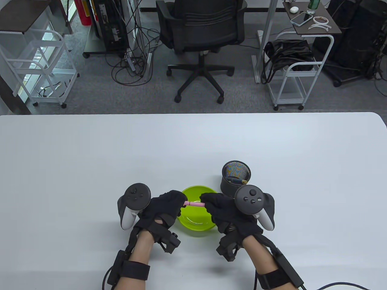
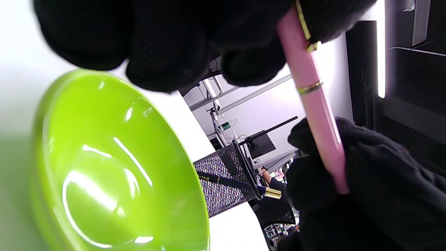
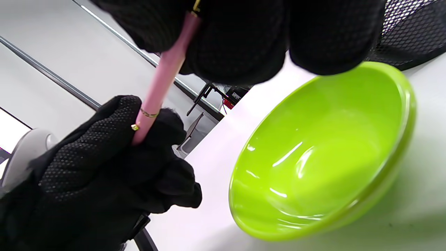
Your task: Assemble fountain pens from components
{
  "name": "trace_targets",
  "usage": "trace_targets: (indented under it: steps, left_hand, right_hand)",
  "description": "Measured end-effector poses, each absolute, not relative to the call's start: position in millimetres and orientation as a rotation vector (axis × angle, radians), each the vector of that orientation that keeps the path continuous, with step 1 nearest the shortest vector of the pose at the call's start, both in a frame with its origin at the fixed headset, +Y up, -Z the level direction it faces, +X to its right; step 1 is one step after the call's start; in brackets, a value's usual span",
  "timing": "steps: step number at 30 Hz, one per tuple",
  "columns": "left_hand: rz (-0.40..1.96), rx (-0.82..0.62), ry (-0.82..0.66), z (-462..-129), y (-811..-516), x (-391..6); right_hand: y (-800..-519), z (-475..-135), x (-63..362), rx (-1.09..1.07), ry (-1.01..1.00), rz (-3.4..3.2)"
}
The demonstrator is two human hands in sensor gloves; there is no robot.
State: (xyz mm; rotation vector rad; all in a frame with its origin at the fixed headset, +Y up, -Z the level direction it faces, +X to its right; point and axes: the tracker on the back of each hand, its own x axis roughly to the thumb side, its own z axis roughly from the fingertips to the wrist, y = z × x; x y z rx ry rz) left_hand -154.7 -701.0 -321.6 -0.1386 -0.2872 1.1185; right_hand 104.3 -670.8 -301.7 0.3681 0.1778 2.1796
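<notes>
Pink pen [image 1: 195,204] held level above green bowl [image 1: 196,225], my left hand [image 1: 164,208] pinching cap end, right hand [image 1: 223,210] gripping barrel. Risk I see: skewed push jams cap; slipping glove drops pen into bowl. Mesh cup [image 1: 235,180] just beyond, far right.

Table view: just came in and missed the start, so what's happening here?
A person's left hand and right hand, in black gloves, grip opposite ends of a pink fountain pen with gold trim, held level above a glossy lime-green bowl. Behind it, a black mesh pen cup holds a dark pen.
</notes>
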Motion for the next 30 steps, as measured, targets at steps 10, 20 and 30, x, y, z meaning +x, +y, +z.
trace_targets:
  steps: [10, 20, 30]
  left_hand:
    - [1.138, -0.070, -0.267, -320.1, -693.3, -163.6]
    - [1.221, 0.012, -0.208, -317.7, -689.1, -178.5]
    - [1.214, 0.009, -0.234, -318.8, -686.3, -177.0]
  right_hand:
    - [-658.6, -301.2, 110.8, 0.381, 0.157, 2.157]
    - [-610.7, -297.9, 148.5, 0.089, -0.215, 2.265]
    - [-565.6, -305.8, 163.8, -0.142, -0.414, 2.561]
